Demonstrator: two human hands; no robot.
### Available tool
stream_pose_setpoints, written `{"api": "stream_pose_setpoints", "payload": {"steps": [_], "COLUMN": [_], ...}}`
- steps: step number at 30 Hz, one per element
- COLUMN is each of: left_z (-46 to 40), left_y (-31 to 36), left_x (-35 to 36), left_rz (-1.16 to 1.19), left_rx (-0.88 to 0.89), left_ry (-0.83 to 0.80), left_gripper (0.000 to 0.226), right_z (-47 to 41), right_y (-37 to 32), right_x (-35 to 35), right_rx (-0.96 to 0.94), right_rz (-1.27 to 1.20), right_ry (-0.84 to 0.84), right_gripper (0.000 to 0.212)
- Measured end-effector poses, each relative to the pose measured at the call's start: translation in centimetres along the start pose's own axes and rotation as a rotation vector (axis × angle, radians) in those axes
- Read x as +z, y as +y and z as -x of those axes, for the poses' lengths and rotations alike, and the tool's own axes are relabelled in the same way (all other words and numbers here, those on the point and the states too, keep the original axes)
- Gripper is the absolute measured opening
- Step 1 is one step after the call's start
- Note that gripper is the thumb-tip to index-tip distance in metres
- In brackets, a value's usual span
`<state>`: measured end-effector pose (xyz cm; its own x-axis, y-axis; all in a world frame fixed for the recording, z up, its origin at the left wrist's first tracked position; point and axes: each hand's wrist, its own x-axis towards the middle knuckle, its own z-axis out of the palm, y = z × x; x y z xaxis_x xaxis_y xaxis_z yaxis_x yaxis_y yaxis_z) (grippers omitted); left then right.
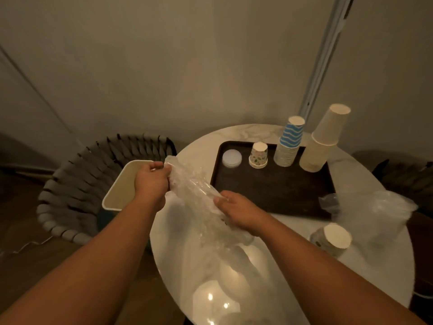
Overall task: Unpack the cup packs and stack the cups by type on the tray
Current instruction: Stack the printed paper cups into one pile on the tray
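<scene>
My left hand (152, 181) grips the far end of a crumpled clear plastic wrapper (199, 195), and my right hand (236, 212) pinches it nearer me, above the round table's (293, 266) left edge. On the dark tray (269, 186), far right, stand floral cups (258, 155), blue-striped cups (289, 144), plain cups (321, 141) and lids (232, 158). A wrapped pack (332, 239) lies near right.

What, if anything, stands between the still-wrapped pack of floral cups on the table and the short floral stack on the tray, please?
Nothing solid. The wrapped floral cup pack lies off the dark brown tray's near right corner; crumpled clear plastic wrap overlaps that corner. The tray surface up to the short floral paper cup stack looks bare.
</scene>
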<state>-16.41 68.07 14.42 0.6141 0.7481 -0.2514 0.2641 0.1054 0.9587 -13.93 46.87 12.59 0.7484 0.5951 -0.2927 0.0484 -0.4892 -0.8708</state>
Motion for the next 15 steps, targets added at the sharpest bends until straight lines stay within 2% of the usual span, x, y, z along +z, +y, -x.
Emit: {"api": "stream_pose_setpoints", "payload": {"steps": [3, 11, 13, 15], "left_z": [-4.2, -11.2, -10.9, -10.0], "left_y": [-1.8, -6.0, -7.0, -9.2], "left_x": [-1.0, -1.3, -1.9, -3.1], "left_rz": [-0.113, -0.388, -0.533, -0.798], "left_rx": [0.004, -0.024, 0.161, 0.524], "left_ry": [-0.016, -0.105, -0.107, -0.246], "left_gripper": [0.029, 0.03, 0.033, 0.04], "right_z": [-2.4, -7.0, -7.4, -7.5], "right_y": [1.1, 1.6, 2.0, 2.6], "right_x": [3.3, 11.0, 11.6, 12.5], "right_rx": [0.048, 0.137, 0.134, 0.097], "right_rz": [0.2, 0.691, 0.811, 0.855], "right_ry": [0.045, 0.089, 0.125, 0.269], "right_gripper": [0.033, 0.035, 0.036, 0.03]}}
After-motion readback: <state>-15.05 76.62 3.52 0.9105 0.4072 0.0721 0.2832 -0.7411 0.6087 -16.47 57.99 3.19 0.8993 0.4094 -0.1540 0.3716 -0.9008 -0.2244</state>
